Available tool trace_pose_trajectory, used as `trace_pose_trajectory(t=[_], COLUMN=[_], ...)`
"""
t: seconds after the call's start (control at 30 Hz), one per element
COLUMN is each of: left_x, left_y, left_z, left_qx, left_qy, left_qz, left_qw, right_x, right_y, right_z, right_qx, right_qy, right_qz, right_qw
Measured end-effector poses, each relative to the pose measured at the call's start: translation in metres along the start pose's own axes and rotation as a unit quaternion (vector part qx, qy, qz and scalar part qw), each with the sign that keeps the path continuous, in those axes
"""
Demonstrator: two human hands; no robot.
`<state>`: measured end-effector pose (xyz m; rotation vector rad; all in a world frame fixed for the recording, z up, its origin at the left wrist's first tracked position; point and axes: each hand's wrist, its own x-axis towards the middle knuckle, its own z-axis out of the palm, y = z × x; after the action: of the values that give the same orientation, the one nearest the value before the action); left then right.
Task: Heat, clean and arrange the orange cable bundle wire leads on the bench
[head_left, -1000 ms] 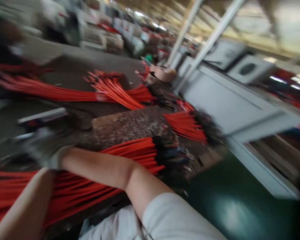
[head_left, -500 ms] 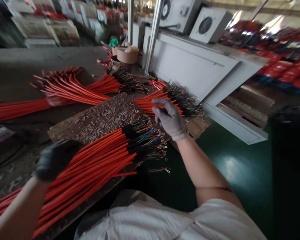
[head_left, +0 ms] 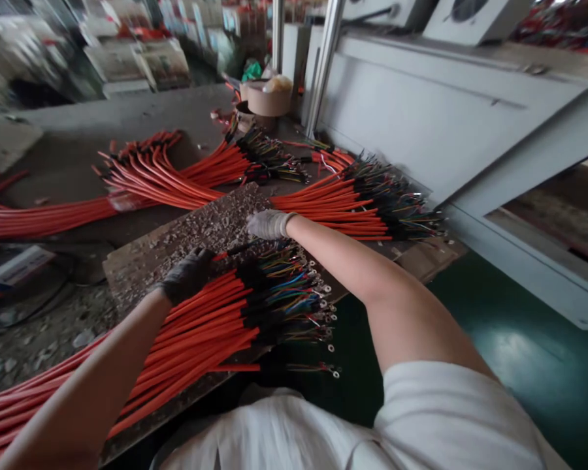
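Observation:
Many orange cables (head_left: 196,326) lie side by side in front of me, their black sleeves and thin coloured wires with ring terminals pointing right. My left hand (head_left: 189,271), in a dark glove, is closed on one orange cable at the bundle's far edge. My right hand (head_left: 268,224), in a light grey glove, is above the scrap-covered board (head_left: 176,241), beside that cable's black end. Its fingers are blurred and partly hidden, so what they hold, if anything, cannot be made out.
More orange cable bundles lie behind the board, one in the middle (head_left: 151,173) and one at right (head_left: 338,209). A round cardboard tub (head_left: 268,101) and a metal post (head_left: 323,72) stand farther back. A grey machine housing (head_left: 402,111) is at right.
My left hand has moved right and away from me and now holds a cable. My right hand has moved left over the board. The view has shifted.

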<state>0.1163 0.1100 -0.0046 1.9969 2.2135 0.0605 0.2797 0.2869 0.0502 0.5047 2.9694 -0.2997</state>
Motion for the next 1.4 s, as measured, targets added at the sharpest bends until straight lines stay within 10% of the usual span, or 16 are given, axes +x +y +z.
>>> trace_pose_trajectory(t=[0.13, 0.37, 0.67, 0.9, 1.03, 1.4], left_x=[-0.003, 0.015, 0.018, 0.026, 0.029, 0.024], left_y=[-0.015, -0.010, 0.008, -0.014, -0.014, -0.010], left_z=[0.007, 0.005, 0.014, 0.033, 0.038, 0.037], left_qx=[-0.121, -0.226, -0.028, -0.233, -0.256, -0.289], left_qy=[0.088, 0.071, 0.084, 0.210, 0.208, 0.164], left_qz=[-0.018, -0.021, -0.083, -0.021, 0.002, -0.031], left_qw=[0.989, 0.971, 0.993, 0.949, 0.944, 0.943], right_x=[-0.001, -0.014, 0.010, 0.010, 0.016, 0.020], right_y=[0.001, -0.003, -0.007, 0.001, -0.028, -0.035], right_z=[0.000, -0.005, -0.001, -0.020, 0.004, 0.022], right_qx=[-0.051, -0.100, -0.107, -0.034, -0.141, -0.254], right_qy=[-0.028, -0.014, -0.086, -0.040, 0.062, -0.032], right_qz=[-0.007, 0.012, 0.087, 0.006, -0.037, -0.038], right_qw=[0.998, 0.995, 0.987, 0.999, 0.987, 0.966])
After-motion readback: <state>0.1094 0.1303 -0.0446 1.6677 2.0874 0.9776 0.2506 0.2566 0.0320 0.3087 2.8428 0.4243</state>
